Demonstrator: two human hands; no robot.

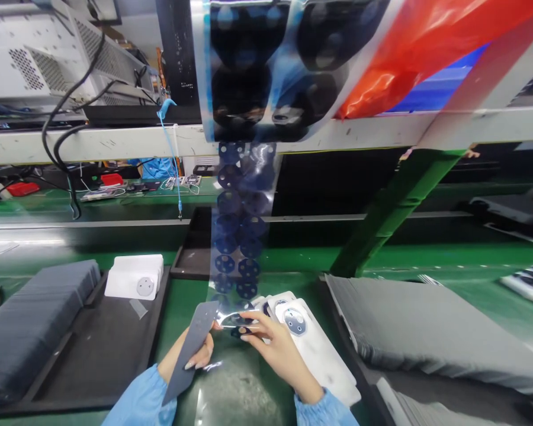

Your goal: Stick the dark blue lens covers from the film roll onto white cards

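Observation:
My left hand (203, 350) is closed on a thin grey flat panel (190, 349) with rounded corners, held tilted on edge. My right hand (270, 346) reaches in from the other side, its thumb and fingers pinching the lower part of a clear film strip (266, 177). Rows of dark blue round stickers (225, 260) with small holes run down this strip, which hangs from a roll (249, 71) above. Under and beside my right wrist lies a fanned pile of white panels (322, 355), the top one bearing a round, dark-holed patch. The fingertips partly hide the strip's lower end.
On the left, a black tray (102, 355) holds a long row of grey panels (39, 319) and a small stack of white panels (135, 277). Many grey panels (426, 325) fill the right tray. A white rail (128, 145) crosses above the green bench (177, 307). A red plastic bag (400, 59) hangs upper right.

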